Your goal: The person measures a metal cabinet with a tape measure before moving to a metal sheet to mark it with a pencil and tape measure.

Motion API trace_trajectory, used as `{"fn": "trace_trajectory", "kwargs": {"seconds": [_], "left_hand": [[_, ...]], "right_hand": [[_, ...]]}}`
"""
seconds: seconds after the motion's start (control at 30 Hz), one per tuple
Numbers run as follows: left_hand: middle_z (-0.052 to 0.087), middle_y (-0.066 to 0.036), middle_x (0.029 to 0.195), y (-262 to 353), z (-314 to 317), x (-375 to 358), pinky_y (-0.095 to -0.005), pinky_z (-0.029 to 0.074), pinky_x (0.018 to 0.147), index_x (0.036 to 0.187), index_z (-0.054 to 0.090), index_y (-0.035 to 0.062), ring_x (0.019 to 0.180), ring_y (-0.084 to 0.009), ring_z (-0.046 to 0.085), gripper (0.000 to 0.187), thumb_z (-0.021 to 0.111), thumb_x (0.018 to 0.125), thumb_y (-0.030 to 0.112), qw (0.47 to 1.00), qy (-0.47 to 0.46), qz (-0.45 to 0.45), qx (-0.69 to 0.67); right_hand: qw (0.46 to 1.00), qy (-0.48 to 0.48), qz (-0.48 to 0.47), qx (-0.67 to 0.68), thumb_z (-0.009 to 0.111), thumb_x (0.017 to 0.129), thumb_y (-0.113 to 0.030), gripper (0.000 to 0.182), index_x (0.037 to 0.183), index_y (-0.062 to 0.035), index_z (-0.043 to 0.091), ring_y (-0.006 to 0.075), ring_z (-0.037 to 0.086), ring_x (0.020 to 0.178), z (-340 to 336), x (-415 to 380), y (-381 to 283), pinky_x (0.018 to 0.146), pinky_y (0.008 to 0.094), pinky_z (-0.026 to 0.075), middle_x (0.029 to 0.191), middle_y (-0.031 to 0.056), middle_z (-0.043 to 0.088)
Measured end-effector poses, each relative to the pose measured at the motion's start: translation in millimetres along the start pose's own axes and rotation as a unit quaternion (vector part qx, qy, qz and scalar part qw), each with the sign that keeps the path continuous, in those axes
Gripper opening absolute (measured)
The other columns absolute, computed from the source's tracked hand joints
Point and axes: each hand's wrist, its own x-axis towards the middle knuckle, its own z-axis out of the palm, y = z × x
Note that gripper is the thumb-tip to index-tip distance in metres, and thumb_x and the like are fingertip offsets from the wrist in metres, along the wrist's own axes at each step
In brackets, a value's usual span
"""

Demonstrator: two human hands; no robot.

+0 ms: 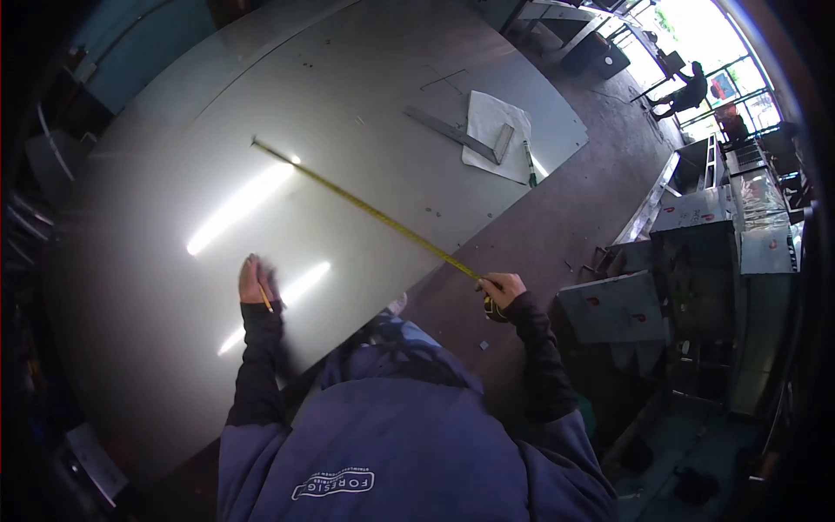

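Note:
My right hand (505,286) is closed around a tape measure (495,310), just past the edge of a large grey metal sheet (365,122). Its yellow blade (374,214) runs out diagonally over the sheet, the far end lying toward the upper left. Over the sheet's near part is my left hand (250,280), slightly blurred, with a pencil (265,299) held in it and pointing back toward me. Thin drawn lines (445,80) show on the sheet's far side.
On the sheet's far right lie a white paper (480,111), a metal square (452,132) and a green marker (531,165). Metal panels (613,309) and steel units (696,252) stand to the right. Another person (691,90) is far off by the bright windows.

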Motion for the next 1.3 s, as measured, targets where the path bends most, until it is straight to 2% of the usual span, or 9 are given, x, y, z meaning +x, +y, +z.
{"fn": "trace_trajectory", "kwargs": {"seconds": [0.2,0.33,0.5,0.67,0.7,0.87,0.93,1.07,1.3], "left_hand": [[0.062,-0.017,0.101,37,-20,-29,-0.0438,0.046,0.088,0.111,0.063,0.0061,0.096,-0.0361,0.057,0.027,0.061,0.084,0.007,0.985,0.15,-0.054,0.058],[0.064,-0.01,0.102,117,-24,-50,-0.0402,0.046,0.088,0.101,0.067,0.0114,0.1,-0.0304,0.059,0.028,0.07,0.075,0.016,0.995,0.03,0.095,-0.016],[0.064,-0.005,0.105,213,25,-50,-0.0447,0.043,0.092,0.097,0.067,0.0148,0.106,-0.0263,0.058,0.027,0.073,0.072,0.021,0.998,-0.002,0.068,-0.009],[0.061,-0.003,0.095,253,103,-35,-0.0436,0.043,0.089,0.095,0.067,0.0172,0.095,-0.0258,0.056,0.027,0.076,0.07,0.023,0.999,-0.032,-0.004,-0.014],[0.058,-0.002,0.089,257,117,-35,-0.0419,0.043,0.081,0.091,0.067,0.018,0.085,-0.0258,0.055,0.024,0.077,0.069,0.019,0.998,-0.015,-0.04,-0.038],[0.057,-0.002,0.084,273,147,-40,-0.0408,0.044,0.07,0.082,0.068,0.0187,0.081,-0.0269,0.054,0.021,0.078,0.065,0.013,0.993,0.032,-0.11,-0.007],[0.057,-0.001,0.081,276,145,-39,-0.04,0.044,0.063,0.078,0.068,0.0184,0.079,-0.0275,0.053,0.02,0.079,0.063,0.012,0.992,0.05,-0.117,0.012],[0.057,-0.001,0.085,279,145,-38,-0.04,0.042,0.07,0.081,0.069,0.0197,0.083,-0.0264,0.052,0.02,0.079,0.065,0.013,0.988,0.022,-0.147,0.033],[0.057,0.0,0.086,285,142,-33,-0.0395,0.04,0.079,0.084,0.071,0.0217,0.088,-0.0253,0.051,0.02,0.08,0.067,0.015,0.983,-0.004,-0.182,0.034]], "right_hand": [[0.982,-0.145,-0.024,-0.115,0.058,0.089,-0.025,0.024,0.088,-0.0044,0.071,0.0246,0.065,0.064,2,12,-8,0.064,0.0334,0.051,0.07,0.0112,0.067],[0.959,-0.197,-0.1,-0.18,0.058,0.087,-0.027,0.025,0.09,-0.0069,0.072,0.0277,0.066,0.068,10,46,4,0.067,0.0358,0.052,0.073,0.0122,0.068],[0.931,-0.265,-0.127,-0.217,0.057,0.088,-0.031,0.027,0.092,-0.0089,0.071,0.0297,0.066,0.074,8,108,10,0.071,0.038,0.051,0.077,0.0113,0.068],[0.902,-0.323,-0.169,-0.232,0.056,0.088,-0.033,0.028,0.091,-0.0103,0.071,0.0307,0.066,0.076,-10,170,27,0.073,0.039,0.051,0.077,0.0103,0.069],[0.895,-0.316,-0.183,-0.255,0.055,0.088,-0.033,0.028,0.093,-0.0105,0.071,0.0314,0.065,0.079,-13,180,30,0.073,0.04,0.051,0.081,0.01,0.068],[0.881,-0.262,-0.291,-0.266,0.058,0.086,-0.031,0.022,0.095,-0.015,0.07,0.0317,0.064,0.086,-11,202,55,0.074,0.0433,0.051,0.092,0.0072,0.064],[0.924,-0.16,-0.305,-0.166,0.066,0.08,-0.023,0.015,0.092,-0.015,0.069,0.0294,0.063,0.088,-9,196,55,0.074,0.0411,0.052,0.093,0.0055,0.06],[0.892,-0.135,-0.42,-0.096,0.069,0.076,-0.019,0.014,0.088,-0.0117,0.068,0.0293,0.061,0.089,0,206,60,0.074,0.0411,0.05,0.091,0.008,0.061],[0.923,-0.104,-0.329,-0.172,0.073,0.07,-0.017,0.011,0.078,-0.0136,0.066,0.0242,0.061,0.088,12,198,61,0.074,0.0382,0.052,0.086,0.0018,0.06]]}}
